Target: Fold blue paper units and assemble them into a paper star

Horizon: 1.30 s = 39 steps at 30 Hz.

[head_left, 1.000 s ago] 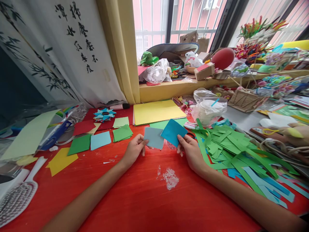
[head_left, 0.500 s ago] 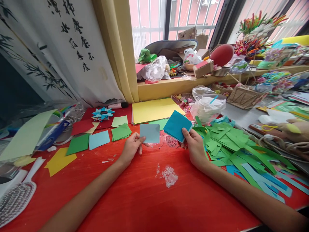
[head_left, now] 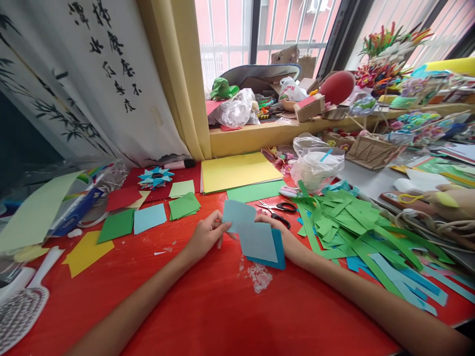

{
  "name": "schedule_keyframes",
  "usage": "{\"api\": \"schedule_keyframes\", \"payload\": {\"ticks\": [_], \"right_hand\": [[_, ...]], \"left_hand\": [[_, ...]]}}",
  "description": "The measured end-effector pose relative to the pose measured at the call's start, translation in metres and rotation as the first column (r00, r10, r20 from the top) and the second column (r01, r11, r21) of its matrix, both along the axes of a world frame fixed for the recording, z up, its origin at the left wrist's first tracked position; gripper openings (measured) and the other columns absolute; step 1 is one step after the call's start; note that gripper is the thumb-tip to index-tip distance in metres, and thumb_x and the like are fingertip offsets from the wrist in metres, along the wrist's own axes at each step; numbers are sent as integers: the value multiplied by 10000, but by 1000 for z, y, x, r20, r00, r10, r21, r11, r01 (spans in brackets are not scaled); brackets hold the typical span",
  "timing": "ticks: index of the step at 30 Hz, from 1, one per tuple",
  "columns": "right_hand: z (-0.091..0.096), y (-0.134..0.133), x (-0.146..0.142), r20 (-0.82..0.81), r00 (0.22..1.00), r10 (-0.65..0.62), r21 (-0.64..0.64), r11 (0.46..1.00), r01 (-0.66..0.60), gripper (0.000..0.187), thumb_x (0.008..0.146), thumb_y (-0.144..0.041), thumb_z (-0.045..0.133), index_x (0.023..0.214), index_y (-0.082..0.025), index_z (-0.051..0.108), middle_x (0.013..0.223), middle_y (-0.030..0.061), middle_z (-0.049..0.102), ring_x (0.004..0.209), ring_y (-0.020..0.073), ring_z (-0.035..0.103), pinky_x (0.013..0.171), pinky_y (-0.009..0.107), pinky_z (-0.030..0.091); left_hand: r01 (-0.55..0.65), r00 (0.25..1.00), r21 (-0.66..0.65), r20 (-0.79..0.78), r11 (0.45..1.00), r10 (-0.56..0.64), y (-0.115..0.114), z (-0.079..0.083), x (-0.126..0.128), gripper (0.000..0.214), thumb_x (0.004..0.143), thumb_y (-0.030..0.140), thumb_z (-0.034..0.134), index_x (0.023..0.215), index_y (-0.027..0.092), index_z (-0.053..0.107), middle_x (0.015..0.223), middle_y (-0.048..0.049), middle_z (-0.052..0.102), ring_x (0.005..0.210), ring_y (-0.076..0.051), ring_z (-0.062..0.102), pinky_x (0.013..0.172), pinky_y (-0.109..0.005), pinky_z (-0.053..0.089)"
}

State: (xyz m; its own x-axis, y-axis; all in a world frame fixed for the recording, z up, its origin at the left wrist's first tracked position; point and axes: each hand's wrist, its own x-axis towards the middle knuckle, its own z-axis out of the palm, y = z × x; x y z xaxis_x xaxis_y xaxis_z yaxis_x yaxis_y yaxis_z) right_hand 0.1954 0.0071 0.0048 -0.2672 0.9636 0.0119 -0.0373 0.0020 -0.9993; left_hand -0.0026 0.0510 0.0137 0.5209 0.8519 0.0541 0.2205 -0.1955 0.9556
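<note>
My left hand (head_left: 208, 234) pinches a light blue paper square (head_left: 237, 213) by its left edge. My right hand (head_left: 291, 241) is turned over behind a stack of blue paper squares; its fingers are partly hidden by the paper. On that stack a light blue sheet (head_left: 259, 242) faces me, and a darker blue sheet (head_left: 279, 249) shows behind it. The square in my left hand overlaps or meets the top of this stack; whether they touch I cannot tell. Black-handled scissors (head_left: 277, 209) lie on the table just beyond my right hand.
Green paper strips (head_left: 345, 217) heap at the right, with blue strips (head_left: 408, 279) nearer. Small paper squares (head_left: 150, 218) lie left, near a white hairbrush (head_left: 27, 306). Yellow sheets (head_left: 241, 171) and a plastic bag (head_left: 317, 168) sit at the back of the red table (head_left: 208, 316).
My right hand has turned over and moved left, bringing the blue stack beside the left hand's square, light blue side towards me. The scissors have come into sight.
</note>
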Motion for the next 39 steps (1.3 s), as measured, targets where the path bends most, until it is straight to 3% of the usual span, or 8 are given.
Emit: {"api": "schedule_keyframes", "payload": {"ticks": [6,14,17,24,28,31,36,39], "right_hand": [[5,1,2,29,981,-192,-10,981,193,356,804,-487,404,902,-188,570,859,29,590,760,157,537,658,252,412],[18,7,8,-228,959,-169,-423,904,59,450,769,-556,413,981,-175,526,860,66,622,727,169,596,621,270,465],[17,9,10,-244,961,-130,-398,917,23,341,718,-370,587,992,-180,518,970,74,608,835,164,589,708,267,468],[12,4,3,-136,991,22,-242,969,-54,530,608,-154,655,1106,-198,477,1010,53,596,916,179,559,844,332,422],[9,4,3,9,999,-44,-241,969,45,502,591,-129,641,1072,-201,515,960,46,593,899,176,548,771,307,441],[7,5,5,4,995,-99,-248,964,97,458,600,-126,630,1047,-177,542,927,54,595,861,170,553,723,283,443],[7,6,7,-199,957,-211,-305,941,145,374,615,-121,606,984,-162,564,935,70,605,753,158,575,655,268,457],[7,5,6,-270,937,-223,-290,947,142,361,633,-126,587,991,-164,554,932,65,609,781,160,577,658,257,455]], "left_hand": [[-88,993,74,-73,993,94,-1,2,0,236,815,414,416,756,186,440,658,10,646,377,-73,438,449,-203,350],[-58,998,26,22,998,57,3,-2,1,238,860,398,312,933,201,424,734,9,629,396,-71,452,474,-206,373],[-48,999,26,-12,999,48,4,-4,1,234,861,396,308,939,200,410,691,15,615,399,-77,450,478,-209,372],[77,987,57,-146,995,-68,3,-3,2,201,846,368,350,910,195,431,638,12,598,462,-97,462,482,-203,362],[-102,985,198,-113,975,126,-1,1,0,229,860,366,315,943,207,459,561,30,538,506,-117,497,546,-221,382],[-254,904,494,-184,831,386,-5,0,-1,232,871,335,302,962,213,477,652,-4,561,607,-147,530,580,-242,377],[240,834,841,-434,485,341,-15,-4,2,224,846,196,344,961,171,535,859,-95,587,820,-213,525,712,-322,384],[375,835,845,-487,381,258,-18,-2,4,210,829,204,374,923,159,556,903,-114,584,879,-239,516,772,-366,385]]}}
